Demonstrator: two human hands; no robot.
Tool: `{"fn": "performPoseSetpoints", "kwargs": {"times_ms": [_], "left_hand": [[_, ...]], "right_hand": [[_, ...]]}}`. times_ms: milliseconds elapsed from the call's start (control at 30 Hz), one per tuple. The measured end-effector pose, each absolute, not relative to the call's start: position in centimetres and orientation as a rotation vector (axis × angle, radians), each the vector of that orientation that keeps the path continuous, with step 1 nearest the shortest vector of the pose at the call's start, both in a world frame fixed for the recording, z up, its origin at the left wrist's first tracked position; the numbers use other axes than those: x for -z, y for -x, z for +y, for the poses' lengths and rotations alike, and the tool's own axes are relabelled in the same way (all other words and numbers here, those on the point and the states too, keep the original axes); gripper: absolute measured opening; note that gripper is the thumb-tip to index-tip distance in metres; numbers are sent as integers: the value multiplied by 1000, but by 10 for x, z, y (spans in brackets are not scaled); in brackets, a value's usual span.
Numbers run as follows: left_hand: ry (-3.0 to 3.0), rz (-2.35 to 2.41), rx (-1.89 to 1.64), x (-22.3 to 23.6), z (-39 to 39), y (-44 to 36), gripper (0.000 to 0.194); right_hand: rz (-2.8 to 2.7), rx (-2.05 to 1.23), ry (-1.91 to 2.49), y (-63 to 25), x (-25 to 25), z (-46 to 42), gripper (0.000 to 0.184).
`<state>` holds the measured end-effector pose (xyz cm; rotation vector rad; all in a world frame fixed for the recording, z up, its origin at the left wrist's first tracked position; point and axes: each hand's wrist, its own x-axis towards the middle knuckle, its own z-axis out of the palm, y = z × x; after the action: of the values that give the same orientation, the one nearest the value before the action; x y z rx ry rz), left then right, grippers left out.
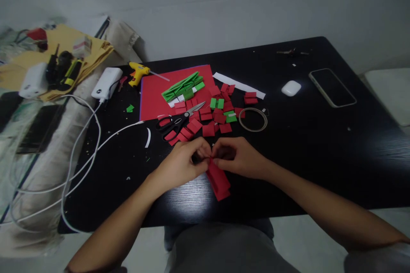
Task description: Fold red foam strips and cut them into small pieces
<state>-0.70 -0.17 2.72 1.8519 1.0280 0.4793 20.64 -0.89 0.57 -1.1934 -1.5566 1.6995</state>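
My left hand (pixel 188 158) and my right hand (pixel 236 156) meet close to the table's front edge. Both pinch the upper end of a folded red paper strip (pixel 219 180), whose lower end hangs toward me. The fingers hide the pinched end. Just beyond my hands lie several small folded red paper pieces (pixel 209 129), along with a folded green paper piece (pixel 217 103). Black-handled scissors (pixel 180 122) rest among them, blades pointing away to the right.
A red paper sheet (pixel 153 98) carries a green pleated paper bundle (pixel 182 86). Behind it lies a yellow glue gun (pixel 138 72). A tape ring (pixel 253 120), a white earbud case (pixel 291 88) and a phone (pixel 332 87) are to the right. White cables (pixel 96 136) and a power bank (pixel 106 82) occupy the left.
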Motion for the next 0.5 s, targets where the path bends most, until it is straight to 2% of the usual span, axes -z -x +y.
{"fn": "performPoseSetpoints", "kwargs": {"times_ms": [300, 500], "left_hand": [[-1670, 828, -358, -27, 3, 14, 20], [-1877, 639, -309, -39, 8, 19, 34]], "right_hand": [[-1397, -2024, 1152, -208, -3, -7, 12], [-1356, -2042, 1112, -208, 3, -4, 10]]}}
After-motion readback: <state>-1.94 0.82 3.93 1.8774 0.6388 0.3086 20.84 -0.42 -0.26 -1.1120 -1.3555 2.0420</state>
